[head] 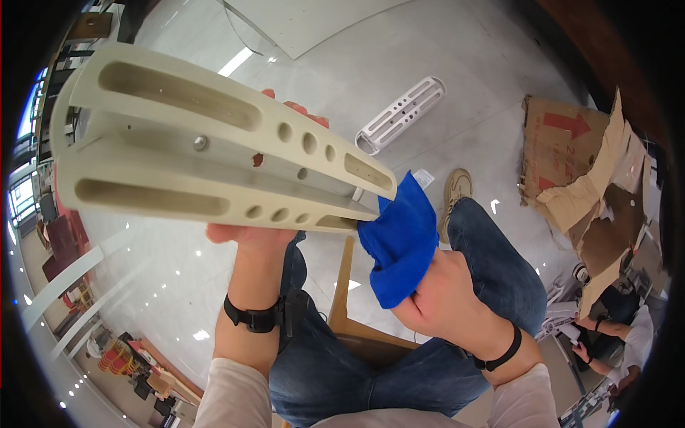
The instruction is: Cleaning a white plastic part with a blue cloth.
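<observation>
A long cream-coloured slotted housing part, with oval slots and round holes along its sides, spans the left and middle of the view, tilted with its narrower-looking end to the right. My left hand grips it from behind and below; fingertips show past its upper edge, and much of the hand is hidden by the part. In my right hand is a bunched blue cloth, which touches the right end of the part. A similar pale slotted part lies on the floor beyond.
At the right stands a torn cardboard box. Near it, at the lower right, another person handles pale parts. Beneath my hands are my legs and a wooden-framed seat. A large flat panel lies at the top.
</observation>
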A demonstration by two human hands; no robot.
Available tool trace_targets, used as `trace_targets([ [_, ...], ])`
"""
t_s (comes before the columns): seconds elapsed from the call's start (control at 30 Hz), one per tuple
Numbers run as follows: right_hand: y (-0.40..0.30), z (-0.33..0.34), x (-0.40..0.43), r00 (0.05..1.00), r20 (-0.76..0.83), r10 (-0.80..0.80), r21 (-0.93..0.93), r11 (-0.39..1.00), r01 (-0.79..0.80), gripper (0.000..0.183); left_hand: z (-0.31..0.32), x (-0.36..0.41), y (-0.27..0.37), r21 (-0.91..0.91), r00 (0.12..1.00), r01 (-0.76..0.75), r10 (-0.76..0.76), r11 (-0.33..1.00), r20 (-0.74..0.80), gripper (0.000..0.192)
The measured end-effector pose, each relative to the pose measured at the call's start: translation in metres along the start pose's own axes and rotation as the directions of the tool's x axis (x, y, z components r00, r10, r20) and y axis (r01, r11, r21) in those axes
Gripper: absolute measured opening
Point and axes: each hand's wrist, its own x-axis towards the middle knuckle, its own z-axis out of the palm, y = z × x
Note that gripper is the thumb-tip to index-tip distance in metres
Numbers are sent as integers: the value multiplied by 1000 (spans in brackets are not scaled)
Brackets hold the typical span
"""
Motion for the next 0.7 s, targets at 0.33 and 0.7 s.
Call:
trace_targets([
  [0.33, 4, 21, 7, 988, -128, 81, 322, 946, -35, 24, -14, -56, -23, 329, 936, 115, 9, 937, -353, 126],
  [0.7, -2, 5, 14, 992, -84, 94, 259, 963, -70, 25, 10, -32, -17, 161, 915, 151, -76, 975, -395, 89],
])
